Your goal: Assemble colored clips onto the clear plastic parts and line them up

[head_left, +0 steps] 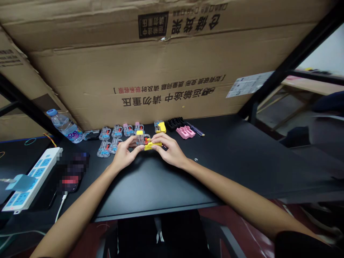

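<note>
Both my hands meet over the black desk (228, 157) on one small part. My left hand (124, 154) pinches a clear plastic connector with a yellow cap (141, 138) from the left. My right hand (170, 150) grips a yellow clip piece (152, 145) pressed against that connector from the right. Just behind my hands lie several clear connectors (113, 138) in two rows, another clear and yellow connector (160, 126), a black comb-like part (175, 123) and a pink comb-like part (185, 132).
A large cardboard box (161, 64) stands as a wall behind the desk. A water bottle (66, 126) lies at the left. A white power strip (29, 179) and a phone on a cable (70, 175) sit at the left front. A dark pen (196, 129) lies by the pink part.
</note>
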Motion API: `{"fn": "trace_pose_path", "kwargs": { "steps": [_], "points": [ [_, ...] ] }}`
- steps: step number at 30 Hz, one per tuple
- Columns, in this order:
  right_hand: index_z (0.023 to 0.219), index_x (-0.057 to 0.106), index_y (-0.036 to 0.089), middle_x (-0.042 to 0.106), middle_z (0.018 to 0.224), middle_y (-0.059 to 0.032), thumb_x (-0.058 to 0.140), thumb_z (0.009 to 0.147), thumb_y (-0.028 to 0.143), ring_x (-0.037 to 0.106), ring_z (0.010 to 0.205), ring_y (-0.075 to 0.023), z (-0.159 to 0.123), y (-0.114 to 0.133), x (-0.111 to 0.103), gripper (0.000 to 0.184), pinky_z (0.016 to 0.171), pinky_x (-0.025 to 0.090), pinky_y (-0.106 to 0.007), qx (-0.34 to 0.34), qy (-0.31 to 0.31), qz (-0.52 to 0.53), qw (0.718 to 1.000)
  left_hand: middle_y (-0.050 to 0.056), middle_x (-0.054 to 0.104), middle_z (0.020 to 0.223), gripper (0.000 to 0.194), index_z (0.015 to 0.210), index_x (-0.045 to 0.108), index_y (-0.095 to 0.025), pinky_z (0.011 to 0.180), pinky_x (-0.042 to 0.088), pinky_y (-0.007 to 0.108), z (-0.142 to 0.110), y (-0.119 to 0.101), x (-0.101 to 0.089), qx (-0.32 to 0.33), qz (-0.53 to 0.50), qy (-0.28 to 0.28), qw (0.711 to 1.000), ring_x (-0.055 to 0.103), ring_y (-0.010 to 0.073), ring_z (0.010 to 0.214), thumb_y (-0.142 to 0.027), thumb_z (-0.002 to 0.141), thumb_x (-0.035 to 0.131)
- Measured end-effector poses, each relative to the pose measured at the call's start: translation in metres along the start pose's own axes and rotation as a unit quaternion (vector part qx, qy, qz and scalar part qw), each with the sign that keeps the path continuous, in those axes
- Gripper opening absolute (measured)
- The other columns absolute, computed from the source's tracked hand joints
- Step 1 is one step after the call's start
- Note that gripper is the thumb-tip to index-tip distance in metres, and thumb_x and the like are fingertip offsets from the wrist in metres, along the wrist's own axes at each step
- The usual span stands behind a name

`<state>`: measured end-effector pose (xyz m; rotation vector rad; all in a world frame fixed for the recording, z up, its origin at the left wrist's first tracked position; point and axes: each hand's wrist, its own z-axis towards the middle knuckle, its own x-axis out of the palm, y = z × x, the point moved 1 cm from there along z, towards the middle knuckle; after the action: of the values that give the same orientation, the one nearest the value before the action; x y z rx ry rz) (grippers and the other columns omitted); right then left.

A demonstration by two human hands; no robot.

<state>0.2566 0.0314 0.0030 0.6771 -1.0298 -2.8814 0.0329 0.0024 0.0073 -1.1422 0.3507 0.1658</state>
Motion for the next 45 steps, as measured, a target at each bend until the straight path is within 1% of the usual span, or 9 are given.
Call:
{"fn": "trace_pose_path", "kwargs": {
  "steps": [6,10,17,23,29,33,38,41,45],
  "points": [
    [0.105,0.073,0.023,0.068,0.109,-0.0084,0.065,0.101,0.021,0.069,0.102,-0.0225,0.003,-0.006,-0.005,0.009,0.094,0.057,-0.043,0.014,0.045,-0.003,0.999,0.010,0.082,0.113,0.047,0.135,0.069,-0.016,0.090,0.063,0.040,0.002,0.000,-0.006,-0.001,0.079,0.036,0.996,0.079,0.0259,0.092,-0.044,0.098,0.066],
    [0.103,0.076,0.022,0.068,0.113,-0.0094,0.066,0.101,0.022,0.068,0.107,-0.0235,0.005,-0.006,-0.011,0.010,0.099,0.056,-0.045,0.001,0.082,-0.009,0.997,0.012,0.079,0.122,0.047,0.137,0.069,-0.015,0.091,0.061,0.041,0.003,0.001,-0.011,0.013,0.122,0.051,0.991,0.075,0.0240,0.090,-0.044,0.101,0.062],
    [0.103,0.077,0.022,0.075,0.116,-0.0096,0.068,0.100,0.027,0.073,0.103,-0.0228,0.008,-0.009,-0.018,0.011,0.096,0.059,-0.044,0.037,0.136,0.049,0.989,0.010,0.079,0.119,0.048,0.136,0.068,-0.018,0.094,0.061,0.041,0.002,0.004,-0.006,-0.032,-0.002,0.090,0.995,0.076,0.0264,0.101,-0.049,0.100,0.063],
    [0.101,0.078,0.020,0.077,0.117,-0.0110,0.071,0.095,0.031,0.075,0.106,-0.0244,0.008,-0.011,-0.013,0.015,0.090,0.061,-0.040,0.132,0.098,0.100,0.981,0.009,0.077,0.118,0.052,0.134,0.067,-0.019,0.082,0.061,0.033,0.003,0.012,0.000,-0.058,-0.084,0.059,0.993,0.074,0.0239,0.097,-0.057,0.099,0.064],
    [0.101,0.078,0.020,0.079,0.111,-0.0100,0.068,0.098,0.029,0.075,0.100,-0.0230,0.005,0.000,-0.005,0.013,0.092,0.059,-0.040,0.095,0.058,0.022,0.994,0.010,0.074,0.128,0.045,0.129,0.064,-0.020,0.099,0.059,0.037,0.002,0.013,0.007,-0.035,-0.089,0.013,0.995,0.071,0.0248,0.117,-0.055,0.099,0.064],
    [0.103,0.077,0.021,0.080,0.113,-0.0102,0.068,0.099,0.029,0.075,0.105,-0.0243,0.004,0.001,-0.007,0.013,0.094,0.058,-0.040,0.082,0.060,0.041,0.994,0.008,0.076,0.113,0.052,0.133,0.065,-0.021,0.077,0.061,0.033,0.004,0.010,0.002,-0.033,-0.073,0.016,0.997,0.072,0.0210,0.088,-0.060,0.099,0.062],
    [0.103,0.076,0.018,0.080,0.109,-0.0099,0.071,0.095,0.040,0.075,0.093,-0.0231,0.004,-0.006,-0.010,0.024,0.086,0.060,-0.039,0.168,0.099,0.126,0.973,0.005,0.076,0.098,0.058,0.139,0.066,-0.020,0.066,0.057,0.030,0.006,0.010,-0.007,-0.052,-0.069,0.060,0.994,0.064,0.0173,0.069,-0.062,0.100,0.060],
    [0.101,0.076,0.017,0.080,0.099,-0.0075,0.074,0.092,0.043,0.073,0.082,-0.0204,0.005,-0.007,-0.011,0.027,0.078,0.059,-0.036,0.203,0.124,0.141,0.961,0.008,0.078,0.112,0.055,0.140,0.066,-0.019,0.084,0.060,0.035,0.005,0.008,-0.008,-0.032,-0.042,0.065,0.996,0.072,0.0236,0.092,-0.058,0.102,0.057],
    [0.097,0.077,0.017,0.079,0.095,-0.0065,0.074,0.091,0.043,0.072,0.081,-0.0206,0.005,-0.003,-0.007,0.027,0.077,0.059,-0.036,0.210,0.100,0.123,0.965,0.011,0.072,0.136,0.043,0.137,0.066,-0.019,0.110,0.051,0.043,0.004,0.002,-0.006,0.022,0.055,0.036,0.998,0.066,0.0288,0.125,-0.047,0.105,0.055]
  ]
}}
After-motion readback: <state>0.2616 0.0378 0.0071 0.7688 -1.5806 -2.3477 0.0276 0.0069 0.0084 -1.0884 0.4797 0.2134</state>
